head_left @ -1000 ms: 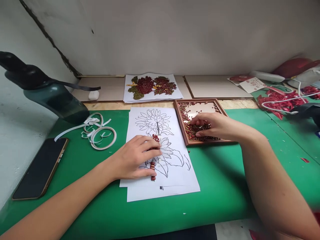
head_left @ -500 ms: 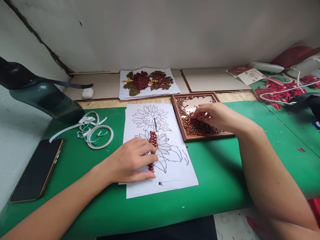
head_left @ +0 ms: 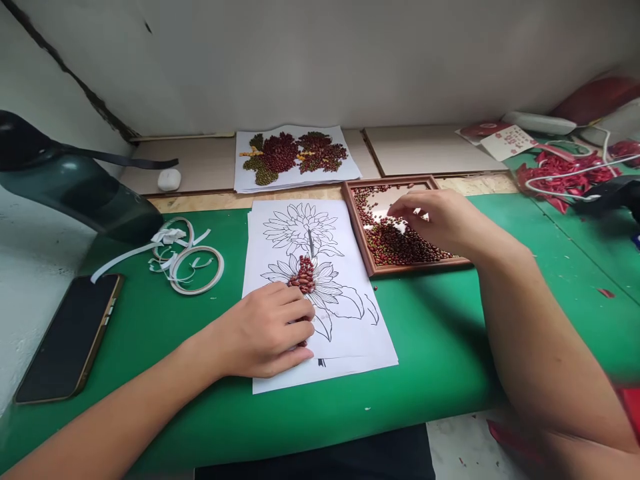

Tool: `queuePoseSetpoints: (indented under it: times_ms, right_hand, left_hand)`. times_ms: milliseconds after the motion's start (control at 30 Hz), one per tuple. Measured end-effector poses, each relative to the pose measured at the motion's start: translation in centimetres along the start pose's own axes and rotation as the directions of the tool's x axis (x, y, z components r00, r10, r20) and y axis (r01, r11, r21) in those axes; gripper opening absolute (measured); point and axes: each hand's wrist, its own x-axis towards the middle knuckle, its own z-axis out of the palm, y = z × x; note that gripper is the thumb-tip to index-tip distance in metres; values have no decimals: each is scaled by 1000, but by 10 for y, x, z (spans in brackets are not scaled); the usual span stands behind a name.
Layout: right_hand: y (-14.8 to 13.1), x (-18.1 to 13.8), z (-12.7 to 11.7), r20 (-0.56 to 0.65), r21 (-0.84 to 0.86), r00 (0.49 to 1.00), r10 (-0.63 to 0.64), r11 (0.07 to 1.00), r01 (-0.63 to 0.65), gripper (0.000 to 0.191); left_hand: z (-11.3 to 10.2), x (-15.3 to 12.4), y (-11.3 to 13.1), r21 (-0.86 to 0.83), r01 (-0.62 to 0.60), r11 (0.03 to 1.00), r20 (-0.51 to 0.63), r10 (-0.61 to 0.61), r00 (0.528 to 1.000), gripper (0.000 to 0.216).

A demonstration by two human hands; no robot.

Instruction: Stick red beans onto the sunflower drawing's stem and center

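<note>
My left hand [head_left: 273, 328] rests on the sheet of line-drawn flowers [head_left: 350, 340], its fingers loosely bent and slightly apart, gripping nothing I can see. Red beans [head_left: 303, 275] form a small cluster on the lower flower, just beyond those fingers. A few more beans show between the fingers and thumb. Over the wooden-framed tray [head_left: 370, 260] of small red and green beans [head_left: 395, 248] is my right hand [head_left: 435, 217]. Its fingers are curled down with thumb and fingertips close together. Whatever they hold is too small or hidden to make out.
Behind the drawing lies a sheet with a finished bean picture [head_left: 283, 159]. A dark bottle [head_left: 95, 193], a phone [head_left: 67, 340], tape rings [head_left: 197, 270] and a white case [head_left: 169, 179] are at left. Red shreds [head_left: 565, 177] and a white cable lie at far right.
My right hand has lifted a little from the beans in the tray. My left hand has slid slightly toward me, uncovering more of the bean cluster. The camera view has shifted slightly.
</note>
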Motion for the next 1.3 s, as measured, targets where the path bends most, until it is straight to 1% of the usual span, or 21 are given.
queuePoseSetpoints:
  times_ms: [67, 267, 433, 567, 667, 767, 933, 1033, 1133, 1200, 1300]
  right_hand:
    - [0, 0, 1, -11, -23, 1000, 0, 1000, 0, 33]
    - [0, 1, 4, 22, -47, 1000, 8, 999, -7, 30]
    - [3, 1, 5, 10, -53, 1000, -25, 998, 26, 39]
    - [5, 2, 8, 33, -35, 999, -35, 999, 36, 47]
    - [3, 3, 9, 46, -31, 998, -35, 999, 36, 49]
    - [1, 2, 7, 33, -38, 999, -24, 999, 26, 46]
    - [-3, 1, 3, 26, -57, 999, 40, 998, -39, 34]
    - [-4, 2, 2, 74, -59, 996, 47, 997, -43, 33]
    - [-5, 2, 3, 177, -61, 982, 59, 997, -49, 33]
    - [-6, 2, 2, 222, -38, 973, 59, 998, -52, 35]
    - [-8, 2, 2, 228, 1, 972, 57, 998, -58, 34]
  left_hand:
    - [0, 0, 0, -4, 5, 1000, -1, -5, 1000, 18]
    - [0, 0, 0, -41, 27, 999, 22, -26, 999, 17]
    - [-1, 0, -4, -35, 33, 999, -19, -34, 999, 17]
    - [-1, 0, -6, -27, 59, 998, -5, -59, 998, 20]
    - [-2, 0, -7, -23, 62, 998, -5, -62, 998, 26]
    - [-2, -1, -8, -7, 70, 997, 9, -70, 997, 30]
    - [-2, -1, -8, -3, 83, 997, 37, -83, 996, 32]
    - [-2, 0, -8, 6, 81, 997, 33, -81, 996, 32]
    - [-2, 0, -8, 10, 71, 997, 22, -71, 997, 32]
    - [-1, 0, -9, 30, 60, 998, -6, -59, 998, 31]
    - [0, 0, -10, 97, 50, 994, -78, -43, 996, 28]
